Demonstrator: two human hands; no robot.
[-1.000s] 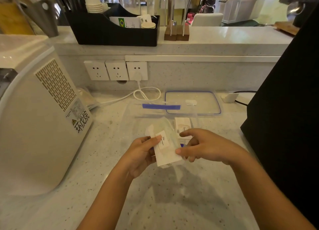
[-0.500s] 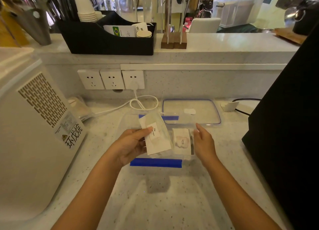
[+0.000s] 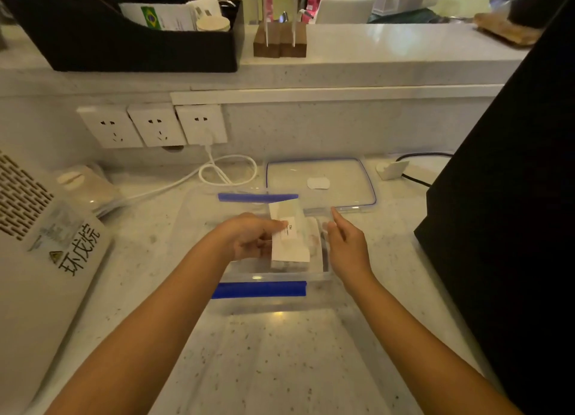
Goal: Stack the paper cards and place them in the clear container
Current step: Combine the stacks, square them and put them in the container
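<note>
A clear container (image 3: 267, 285) with blue clips on its near and far rims stands on the counter in front of me. My left hand (image 3: 249, 238) holds a white paper card (image 3: 289, 237) with a small printed label, tilted over the container's inside. Under it, another card (image 3: 312, 238) lies in the container, mostly hidden. My right hand (image 3: 345, 243) rests at the container's right wall, fingers apart, holding nothing.
The container's clear lid (image 3: 322, 182) with a blue seal lies flat just behind. A white appliance (image 3: 40, 243) fills the left, a black machine (image 3: 510, 181) the right. A white cable (image 3: 224, 171) loops from the wall sockets (image 3: 152, 125). A plastic-wrapped pack (image 3: 90, 187) lies at left.
My left hand has carried the card rightward, over the card lying in the container. My right hand let go of the card a second ago and moved to the container's right side.
</note>
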